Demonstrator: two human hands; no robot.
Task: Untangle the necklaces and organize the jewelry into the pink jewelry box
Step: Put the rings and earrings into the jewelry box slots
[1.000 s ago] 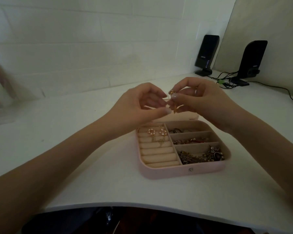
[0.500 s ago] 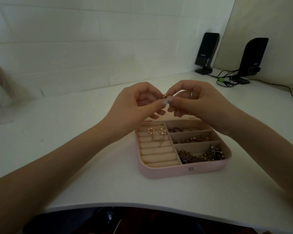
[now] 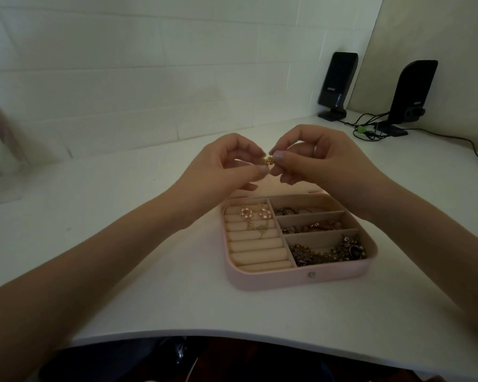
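A small gold jewelry piece (image 3: pixel 351 160) is pinched between the fingertips of my left hand (image 3: pixel 226 166) and my right hand (image 3: pixel 315 158), held in the air above the far edge of the open pink jewelry box (image 3: pixel 287 279). Two pink flower earrings (image 3: pixel 255 212) with gold dangles sit on the box's cream ring rolls at the left. Its right compartments hold rings (image 3: pixel 295 210), beaded pieces (image 3: pixel 312 226) and a tangle of chains (image 3: pixel 326 252) in the nearest one.
The box stands on a white desk (image 3: pixel 122 216) against a white wall. Two black speakers (image 3: pixel 337 84) (image 3: pixel 411 95) with cables (image 3: pixel 370 128) stand at the back right. A blurred pink and clear container (image 3: pixel 0 155) sits at the far left.
Both hands have drawn closer together and shifted slightly left and down. The gold piece now sits between both hands' fingertips instead of mostly in the right hand.
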